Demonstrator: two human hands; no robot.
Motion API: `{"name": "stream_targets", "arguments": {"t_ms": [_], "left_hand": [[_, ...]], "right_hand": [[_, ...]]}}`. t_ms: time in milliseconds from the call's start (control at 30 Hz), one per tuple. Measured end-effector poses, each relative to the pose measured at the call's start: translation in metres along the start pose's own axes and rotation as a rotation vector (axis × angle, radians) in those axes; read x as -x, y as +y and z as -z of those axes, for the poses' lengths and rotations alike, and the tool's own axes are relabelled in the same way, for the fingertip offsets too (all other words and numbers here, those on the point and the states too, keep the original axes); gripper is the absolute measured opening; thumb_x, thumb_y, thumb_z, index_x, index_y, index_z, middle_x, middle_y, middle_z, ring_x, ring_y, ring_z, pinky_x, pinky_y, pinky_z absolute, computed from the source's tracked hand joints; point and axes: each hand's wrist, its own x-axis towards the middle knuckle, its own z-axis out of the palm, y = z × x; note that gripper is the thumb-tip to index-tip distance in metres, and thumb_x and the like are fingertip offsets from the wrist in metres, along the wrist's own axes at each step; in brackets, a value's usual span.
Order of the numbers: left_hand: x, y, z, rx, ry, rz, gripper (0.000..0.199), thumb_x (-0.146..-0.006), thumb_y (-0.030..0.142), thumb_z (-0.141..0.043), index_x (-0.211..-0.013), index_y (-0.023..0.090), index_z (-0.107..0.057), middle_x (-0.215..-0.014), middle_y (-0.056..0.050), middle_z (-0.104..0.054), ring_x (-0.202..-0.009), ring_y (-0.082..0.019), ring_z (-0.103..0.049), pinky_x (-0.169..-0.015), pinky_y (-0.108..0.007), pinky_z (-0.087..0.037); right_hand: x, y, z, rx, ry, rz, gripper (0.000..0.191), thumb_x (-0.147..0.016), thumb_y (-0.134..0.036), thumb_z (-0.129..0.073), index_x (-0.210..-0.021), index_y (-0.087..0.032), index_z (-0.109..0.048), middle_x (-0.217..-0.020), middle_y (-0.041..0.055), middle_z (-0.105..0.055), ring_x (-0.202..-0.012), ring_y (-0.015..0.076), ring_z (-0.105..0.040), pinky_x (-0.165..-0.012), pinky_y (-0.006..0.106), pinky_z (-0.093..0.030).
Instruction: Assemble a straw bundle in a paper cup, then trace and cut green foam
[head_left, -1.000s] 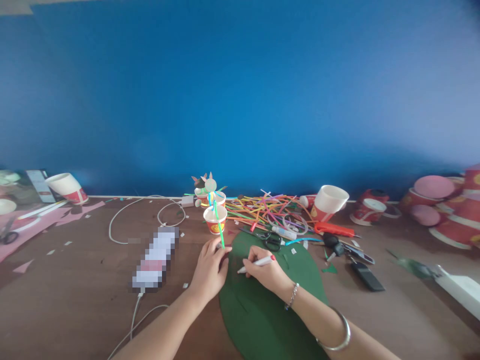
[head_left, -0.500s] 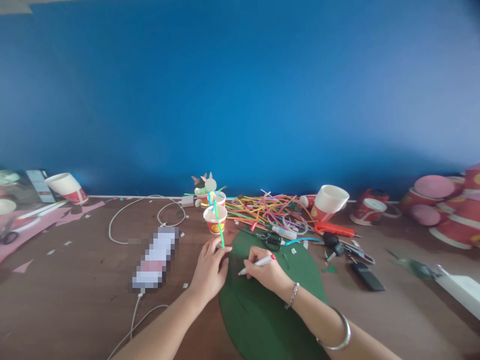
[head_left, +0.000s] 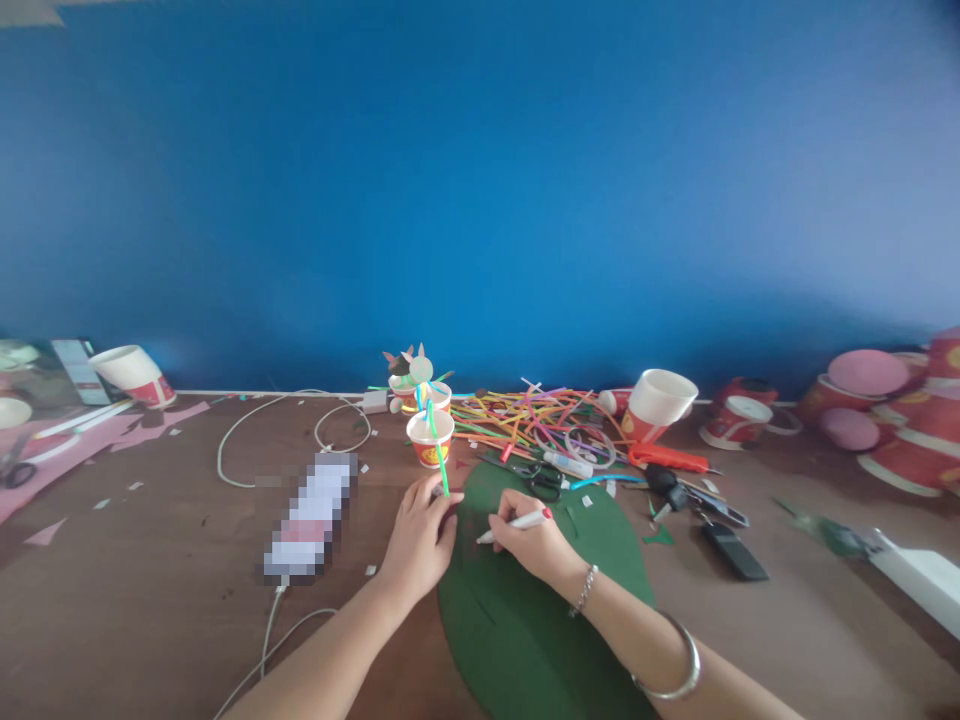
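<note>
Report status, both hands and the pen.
Right hand gripping white pen, tip down at green sheet. Left hand at sheet's left edge, by green stem. Black-handled scissors beyond right hand.

A craft workspace, by the look: coloured craft stems (head_left: 517, 408) and scissors (head_left: 546, 483) beyond the right hand (head_left: 531, 537) gripping a marker (head_left: 527, 520), paper scraps (head_left: 46, 533) well left.

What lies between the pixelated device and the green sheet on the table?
The head view shows the left hand and forearm, plus small white scraps on the brown tabletop, between the pixelated device and the green sheet.
</note>
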Motion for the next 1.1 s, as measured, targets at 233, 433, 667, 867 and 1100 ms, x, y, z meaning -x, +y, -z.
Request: {"name": "stream_targets", "arguments": {"t_ms": [233,433,667,867,1100], "left_hand": [[0.0001,-0.0002,-0.0002,-0.001,-0.02,0.009,0.029,-0.081,0.011,-0.047,-0.104,0.022,-0.061,-0.12,-0.01,-0.051,-0.114,-0.026,-0.046,-0.095,-0.046,-0.044],[-0.0002,-0.0004,0.0003,0.006,-0.009,0.005,0.029,-0.081,0.011,-0.048,-0.104,0.024,-0.061,-0.119,-0.009,-0.051,-0.114,-0.027,-0.047,-0.094,-0.047,-0.045],[-0.0001,-0.0009,-0.0009,0.013,0.019,-0.008,0.031,-0.079,0.01,-0.049,-0.103,0.024,-0.062,-0.117,-0.009,-0.053,-0.113,-0.026,-0.048,-0.094,-0.047,-0.046],[0.0,-0.0011,-0.0007,0.006,0.001,-0.001,0.03,-0.08,0.01,-0.049,-0.104,0.023,-0.061,-0.118,-0.009,-0.052,-0.114,-0.026,-0.047,-0.094,-0.047,-0.045],[-0.0006,0.0,0.0005,0.005,0.004,-0.004,0.03,-0.081,0.011,-0.049,-0.104,0.024,-0.061,-0.117,-0.009,-0.052,-0.113,-0.026,-0.048,-0.093,-0.047,-0.046]], "right_hand": [[0.0005,0.0004,-0.0003,-0.011,-0.029,-0.01,0.016,-0.07,-0.018,-0.051,-0.057,-0.02,-0.043,-0.046,-0.0029,-0.06,-0.044,0.011,-0.057,-0.041,0.016,-0.034],[0.001,-0.0024,0.0005,-0.016,-0.045,-0.012,0.017,-0.07,-0.018,-0.052,-0.056,-0.02,-0.043,-0.045,-0.0028,-0.06,-0.044,0.0108,-0.057,-0.041,0.016,-0.035],[0.0003,-0.0005,-0.0002,0.011,0.007,-0.005,0.018,-0.071,-0.019,-0.052,-0.056,-0.02,-0.043,-0.046,-0.0034,-0.059,-0.045,0.0108,-0.057,-0.042,0.017,-0.036],[0.0007,-0.0013,0.0003,0.0,-0.011,-0.004,0.017,-0.072,-0.021,-0.053,-0.057,-0.02,-0.044,-0.048,-0.0026,-0.061,-0.046,0.0112,-0.058,-0.044,0.017,-0.037],[0.002,-0.0039,0.0011,-0.013,-0.04,-0.01,0.018,-0.07,-0.019,-0.053,-0.056,-0.021,-0.043,-0.047,-0.0028,-0.061,-0.046,0.0111,-0.058,-0.043,0.017,-0.037]]}}
